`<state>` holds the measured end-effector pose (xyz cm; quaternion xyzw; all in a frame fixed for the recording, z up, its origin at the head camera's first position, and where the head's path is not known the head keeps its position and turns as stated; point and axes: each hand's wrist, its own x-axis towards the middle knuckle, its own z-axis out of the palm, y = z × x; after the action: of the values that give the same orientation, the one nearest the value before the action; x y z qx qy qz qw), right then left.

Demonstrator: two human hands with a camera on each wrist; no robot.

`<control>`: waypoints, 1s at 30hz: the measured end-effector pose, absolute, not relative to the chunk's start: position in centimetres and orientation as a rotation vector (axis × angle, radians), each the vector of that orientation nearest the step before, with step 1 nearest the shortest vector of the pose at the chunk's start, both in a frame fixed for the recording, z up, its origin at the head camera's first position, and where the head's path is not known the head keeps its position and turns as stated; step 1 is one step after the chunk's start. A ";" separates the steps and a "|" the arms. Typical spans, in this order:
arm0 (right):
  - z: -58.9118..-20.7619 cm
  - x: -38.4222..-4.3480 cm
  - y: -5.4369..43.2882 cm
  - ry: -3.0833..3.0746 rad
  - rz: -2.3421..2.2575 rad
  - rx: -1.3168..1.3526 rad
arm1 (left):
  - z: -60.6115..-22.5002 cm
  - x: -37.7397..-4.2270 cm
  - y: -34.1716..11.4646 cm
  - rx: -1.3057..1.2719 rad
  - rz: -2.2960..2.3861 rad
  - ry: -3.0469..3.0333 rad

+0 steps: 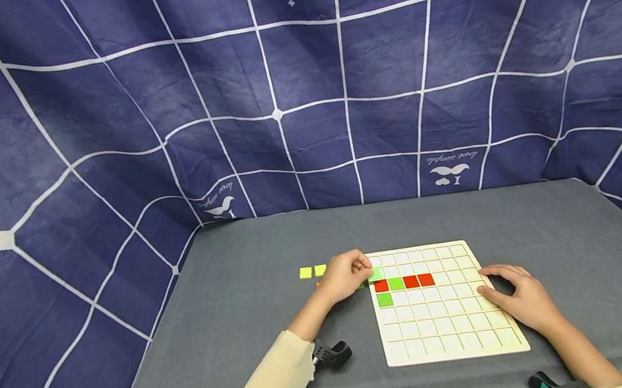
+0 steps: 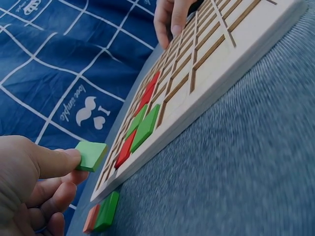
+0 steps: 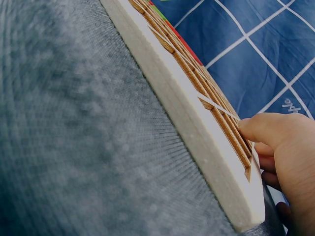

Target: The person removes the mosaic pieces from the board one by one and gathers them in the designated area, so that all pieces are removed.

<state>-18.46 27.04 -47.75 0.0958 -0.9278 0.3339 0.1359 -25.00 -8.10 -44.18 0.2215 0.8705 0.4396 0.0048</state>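
My left hand (image 1: 348, 275) pinches a light green square tile (image 2: 91, 156) between thumb and fingers. It holds the tile just above the left side of a pale wooden grid board (image 1: 454, 327). One row of the board carries a red tile (image 1: 381, 286), a green tile (image 1: 396, 283) and two more red tiles (image 1: 418, 281). Another green tile (image 2: 146, 129) sits in the row nearer me, at the left edge. At the board's right edge rests my right hand (image 1: 521, 297), thumb (image 3: 253, 129) on the top face and fingers spread from it.
Left of the board lie yellow tiles (image 1: 306, 273), partly covered by my left hand. A loose green tile (image 2: 107, 211) and an orange-red tile (image 2: 91, 219) lie beside the board's edge. Grey cloth (image 1: 247, 251) covers the table; a blue checked curtain (image 1: 313, 132) hangs behind.
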 end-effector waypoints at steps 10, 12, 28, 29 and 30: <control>-47.7 -18.5 27.0 -2.683 0.960 0.279 | -44.2 -24.9 -9.9 0.700 1.400 2.752; -47.8 -18.5 27.0 -2.684 0.959 0.275 | -44.3 -24.8 -10.2 0.684 1.412 2.738; -47.8 -18.4 26.9 -2.684 0.963 0.273 | -44.3 -24.3 -13.6 0.630 1.386 2.794; -47.8 -18.4 26.9 -2.683 0.961 0.273 | -44.3 -24.2 -13.9 0.634 1.389 2.797; -47.8 -18.4 26.9 -2.684 0.959 0.273 | -44.4 -24.2 -14.1 0.625 1.390 2.797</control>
<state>-18.45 26.90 -47.80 0.0945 -0.9283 0.3318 0.1389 -24.21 -14.12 -44.36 0.1963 0.8779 0.4363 -0.0218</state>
